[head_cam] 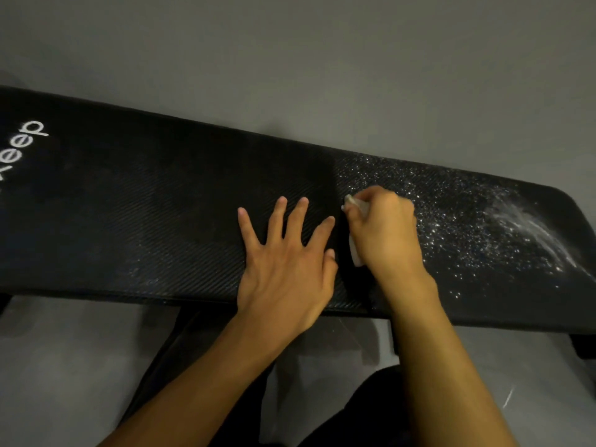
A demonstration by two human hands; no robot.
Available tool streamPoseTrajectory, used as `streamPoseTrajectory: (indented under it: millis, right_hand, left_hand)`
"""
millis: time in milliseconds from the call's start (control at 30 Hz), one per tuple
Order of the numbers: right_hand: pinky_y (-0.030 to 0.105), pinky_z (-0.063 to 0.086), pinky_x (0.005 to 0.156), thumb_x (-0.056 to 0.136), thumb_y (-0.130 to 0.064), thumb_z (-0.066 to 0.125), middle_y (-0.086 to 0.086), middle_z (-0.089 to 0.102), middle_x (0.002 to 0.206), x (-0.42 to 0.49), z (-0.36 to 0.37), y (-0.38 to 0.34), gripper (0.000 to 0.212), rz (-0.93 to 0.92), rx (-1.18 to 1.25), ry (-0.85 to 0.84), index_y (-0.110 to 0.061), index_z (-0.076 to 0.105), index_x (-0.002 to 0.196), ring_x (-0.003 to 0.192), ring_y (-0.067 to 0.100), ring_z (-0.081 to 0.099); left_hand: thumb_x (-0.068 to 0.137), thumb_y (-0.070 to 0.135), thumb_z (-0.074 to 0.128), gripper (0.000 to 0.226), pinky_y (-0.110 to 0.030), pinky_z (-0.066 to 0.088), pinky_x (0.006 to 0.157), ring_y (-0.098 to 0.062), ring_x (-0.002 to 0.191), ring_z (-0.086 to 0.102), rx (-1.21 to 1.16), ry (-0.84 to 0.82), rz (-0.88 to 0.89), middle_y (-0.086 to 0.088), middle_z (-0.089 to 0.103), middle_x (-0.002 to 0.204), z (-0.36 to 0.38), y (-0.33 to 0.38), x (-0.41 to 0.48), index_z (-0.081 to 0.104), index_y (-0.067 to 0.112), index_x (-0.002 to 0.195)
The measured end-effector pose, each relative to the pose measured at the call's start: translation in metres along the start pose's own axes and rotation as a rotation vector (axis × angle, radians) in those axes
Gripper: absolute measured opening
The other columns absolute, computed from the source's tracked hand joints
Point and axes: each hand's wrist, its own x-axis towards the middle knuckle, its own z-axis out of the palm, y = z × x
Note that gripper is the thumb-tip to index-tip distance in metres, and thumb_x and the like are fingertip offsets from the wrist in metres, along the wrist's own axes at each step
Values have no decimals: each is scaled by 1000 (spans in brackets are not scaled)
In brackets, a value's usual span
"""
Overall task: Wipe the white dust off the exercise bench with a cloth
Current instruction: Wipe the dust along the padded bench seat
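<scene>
Cloth (355,251) in right hand (387,235) on bench (161,204)

This looks like a workout space, either a gym or a home training corner; which of the two cannot be told. What shows it is a long black padded exercise bench (161,221) with a woven, carbon-like cover and white lettering (29,137) at its left end, partly cut off by the picture's edge. White dust (467,227) lies scattered over its right end. Beneath it a dark frame (193,350) stands on a plain, smooth grey floor (290,59).
</scene>
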Motion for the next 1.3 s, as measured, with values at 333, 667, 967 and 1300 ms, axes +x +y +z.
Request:
streamPoseTrajectory:
  millis: [333,667,967,1300]
  right_hand:
    - [43,58,81,96,-30,64,10,69,103,0,1,8,21,-21,-11,-11,-16,69,111,92,26,67]
    - [33,53,76,95,-30,65,7,69,104,-9,-1,8,21,-87,-13,-57,-16,71,110,91,23,67]
    - [33,48,78,97,-28,62,11,65,113,8,3,-2,23,-89,-48,-19,-13,67,115,99,30,65]
    - [42,54,81,98,-26,59,15,64,114,61,7,-7,23,-141,-90,-17,-10,66,114,100,39,65]
  left_hand:
    - [100,48,32,58,-76,6,118,-36,156,21,-23,6,-2,-13,32,165,-1,-2,1,40,25,153]
    - [99,49,31,60,-76,11,118,-36,155,24,-1,-1,-4,-13,35,163,0,-2,1,42,24,152]
    - [96,54,30,63,-75,7,119,-34,156,21,-18,-41,-21,-11,32,166,-3,-2,7,40,31,154]
    - [100,63,20,62,-74,-3,119,-34,158,-6,13,-86,-17,-6,2,173,-5,1,45,12,47,159]
